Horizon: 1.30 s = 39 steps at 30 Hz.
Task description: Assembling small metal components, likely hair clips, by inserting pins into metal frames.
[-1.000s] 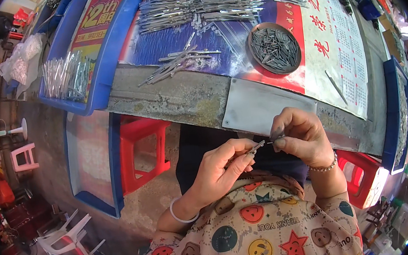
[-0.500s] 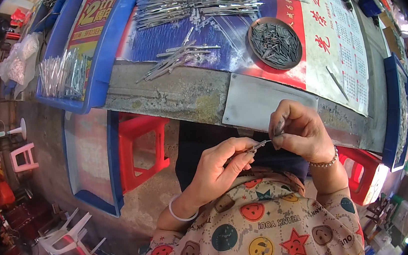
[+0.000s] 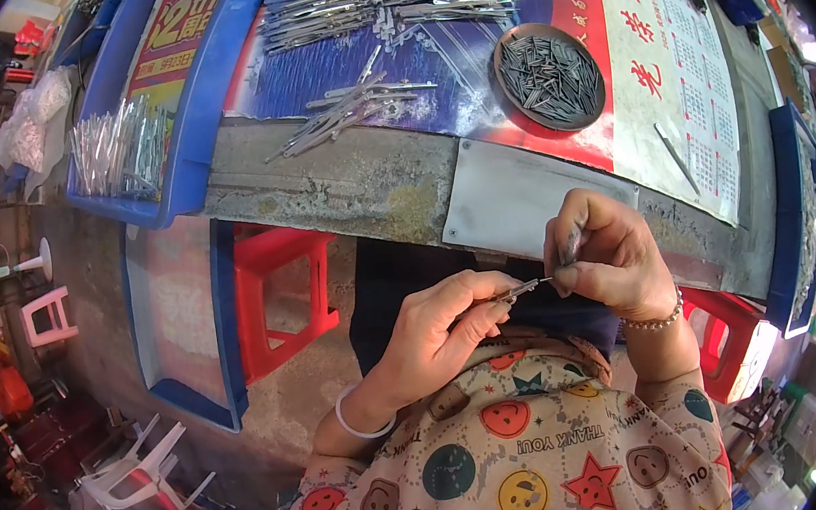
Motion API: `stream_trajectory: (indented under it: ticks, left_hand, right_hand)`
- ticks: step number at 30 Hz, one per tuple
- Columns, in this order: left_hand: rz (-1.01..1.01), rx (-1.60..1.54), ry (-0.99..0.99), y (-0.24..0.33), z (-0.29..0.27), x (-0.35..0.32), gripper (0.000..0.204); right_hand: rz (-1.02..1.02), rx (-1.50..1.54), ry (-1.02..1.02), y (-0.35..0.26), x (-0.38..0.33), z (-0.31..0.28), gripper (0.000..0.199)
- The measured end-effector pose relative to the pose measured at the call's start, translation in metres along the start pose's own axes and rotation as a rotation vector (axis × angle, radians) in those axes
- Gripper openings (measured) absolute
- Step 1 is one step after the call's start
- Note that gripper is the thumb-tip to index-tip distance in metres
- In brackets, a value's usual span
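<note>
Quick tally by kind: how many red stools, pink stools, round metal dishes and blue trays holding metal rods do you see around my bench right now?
Red stools: 2
Pink stools: 1
Round metal dishes: 1
Blue trays holding metal rods: 1
Total: 5

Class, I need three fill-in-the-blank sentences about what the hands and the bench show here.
1. The left hand pinches a thin metal ____.
2. The round tray of small metal pieces sits on the ____.
3. The stool under the bench is ____.

Missing words: strip; bench; red
</note>
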State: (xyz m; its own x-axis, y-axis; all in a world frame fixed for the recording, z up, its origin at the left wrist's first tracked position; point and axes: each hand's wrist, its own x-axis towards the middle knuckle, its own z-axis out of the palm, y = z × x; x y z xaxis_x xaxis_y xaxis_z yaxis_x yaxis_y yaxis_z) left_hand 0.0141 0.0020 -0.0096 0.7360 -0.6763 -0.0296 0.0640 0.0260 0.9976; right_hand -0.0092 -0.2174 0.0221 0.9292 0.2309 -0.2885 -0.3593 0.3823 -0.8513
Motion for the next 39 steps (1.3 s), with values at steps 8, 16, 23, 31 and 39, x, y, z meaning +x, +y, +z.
stream_trajectory:
  ticks: [8, 16, 23, 31, 39]
  left_hand:
    - [-0.001, -0.012, 0.006, 0.0, -0.001, 0.001, 0.017]
    - [-0.024, -0.008, 0.003, -0.002, -0.001, 0.002, 0.016]
    - [0.005, -0.003, 0.001, -0.003, -0.001, 0.002, 0.016]
    - [-0.002, 0.055, -0.028, -0.004, -0.004, -0.001, 0.016]
    - [0.325, 0.563, -0.006, -0.003, -0.006, -0.003, 0.026]
  right_hand:
    - [0.08, -0.038, -0.007, 0.0, 0.002, 0.0, 0.018]
    - [0.052, 0.022, 0.001, 0.001, 0.003, -0.002, 0.017]
    - [0.051, 0.045, -0.005, 0.003, 0.005, -0.002, 0.017]
    - [0.185, 0.039, -0.102, 0.007, 0.006, -0.004, 0.018]
    - [0.287, 0.034, -0.148, 0.015, 0.0, -0.006, 0.017]
